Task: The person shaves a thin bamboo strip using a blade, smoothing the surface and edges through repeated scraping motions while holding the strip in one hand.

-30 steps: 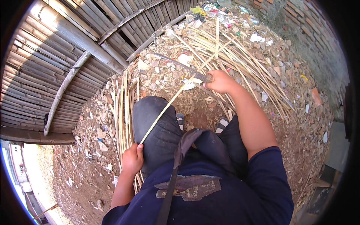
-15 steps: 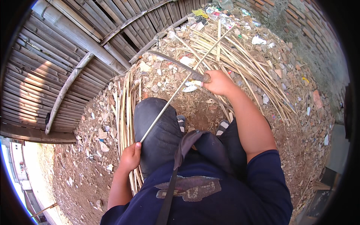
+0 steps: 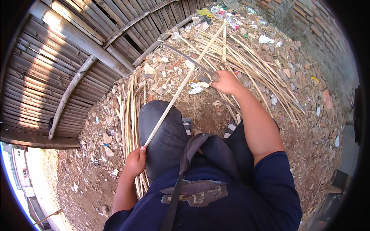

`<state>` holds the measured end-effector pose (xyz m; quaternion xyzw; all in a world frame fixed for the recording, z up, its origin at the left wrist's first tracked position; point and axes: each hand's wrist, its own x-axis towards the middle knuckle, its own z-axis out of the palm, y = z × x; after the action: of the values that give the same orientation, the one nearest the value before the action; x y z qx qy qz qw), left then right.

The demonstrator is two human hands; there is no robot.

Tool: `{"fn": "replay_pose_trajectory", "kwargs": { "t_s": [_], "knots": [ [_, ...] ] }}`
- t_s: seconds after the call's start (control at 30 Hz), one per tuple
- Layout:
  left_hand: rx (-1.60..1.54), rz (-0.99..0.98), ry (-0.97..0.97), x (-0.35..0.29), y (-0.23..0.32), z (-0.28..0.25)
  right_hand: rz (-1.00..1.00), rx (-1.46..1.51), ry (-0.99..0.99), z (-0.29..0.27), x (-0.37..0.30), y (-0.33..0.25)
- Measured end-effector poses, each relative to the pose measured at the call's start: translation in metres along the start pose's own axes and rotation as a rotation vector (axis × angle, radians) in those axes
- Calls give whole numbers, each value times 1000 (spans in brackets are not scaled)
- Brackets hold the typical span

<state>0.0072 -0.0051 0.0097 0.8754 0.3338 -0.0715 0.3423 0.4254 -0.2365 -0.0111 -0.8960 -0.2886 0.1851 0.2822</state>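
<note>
Gripped near its close end by my left hand (image 3: 135, 161), a long pale bamboo strip (image 3: 169, 105) slants over my left knee, away and to the right. My right hand (image 3: 227, 82) is closed round the handle of a long knife (image 3: 180, 52). Its dark narrow blade points away to the left and crosses the strip beyond my knees. Whether blade and strip touch, I cannot tell. On the ground beside my left leg lies a bundle of strips (image 3: 125, 111), and a larger spread of bamboo strips (image 3: 256, 73) lies ahead on the right.
A bamboo slat wall (image 3: 42, 84) with round poles rises at the left. A weathered brick wall (image 3: 320, 34) curves along the far right. Stones, plastic scraps and white litter (image 3: 266, 39) cover the dirt ground. My sandalled feet (image 3: 229, 129) stand between the two strip piles.
The bamboo strip has turned to show a broader face, and its far end has swung left. The knife has rotated, so its blade looks thinner. My left hand has barely moved.
</note>
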Motion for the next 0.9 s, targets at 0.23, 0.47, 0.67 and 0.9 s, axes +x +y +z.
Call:
{"fn": "replay_pose_trajectory", "kwargs": {
  "t_s": [0.23, 0.47, 0.67, 0.9],
  "knots": [
    [108, 77, 97, 0, -5, 8, -166, -218, -97, -11, -26, -33],
    [-232, 77, -107, 1, -45, 1, -106, -124, -78, -26, -25, -25],
    [-420, -102, -187, -26, -85, -14, -148, 37, 10, -23, -22, -5],
    [-100, -202, 288, -45, -186, -8, 52, 266, 45, -47, -22, -4]
  ]
}}
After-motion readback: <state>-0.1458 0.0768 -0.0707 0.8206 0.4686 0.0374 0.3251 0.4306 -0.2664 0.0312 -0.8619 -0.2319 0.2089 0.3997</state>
